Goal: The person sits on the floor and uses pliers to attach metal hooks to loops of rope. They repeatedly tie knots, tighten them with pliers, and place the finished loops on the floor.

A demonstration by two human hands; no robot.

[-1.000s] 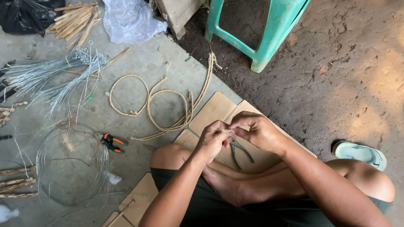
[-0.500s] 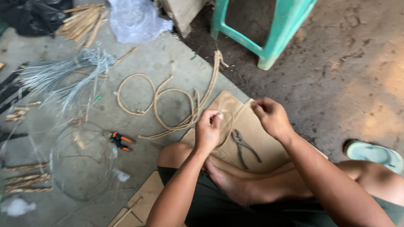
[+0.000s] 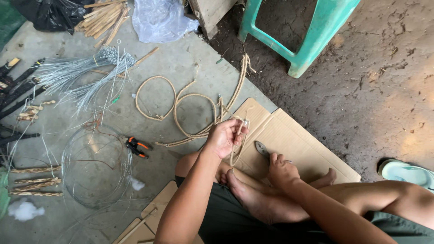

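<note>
I sit cross-legged on a sheet of brown cardboard (image 3: pixel 298 144). My left hand (image 3: pixel 224 135) is raised and pinches a thin tan fibre-wrapped loop (image 3: pixel 235 156) that hangs down from its fingers. My right hand (image 3: pixel 281 171) is down on the cardboard, closed around the handles of a pair of grey pliers (image 3: pixel 261 148) whose jaws stick out toward the loop. My bare foot (image 3: pixel 246 192) lies just below both hands.
Tan rope rings and curved strips (image 3: pixel 181 113) lie on the concrete. Orange-handled cutters (image 3: pixel 136 147) rest beside a coil of thin wire (image 3: pixel 95 167). A bundle of straight wires (image 3: pixel 81 74), wrapped sticks (image 3: pixel 34 180), a teal plastic stool (image 3: pixel 307 31) and a sandal (image 3: pixel 407 171) are around.
My right hand let go of the loop, dropped to the cardboard and took the pliers. My left hand stayed up, holding the loop alone.
</note>
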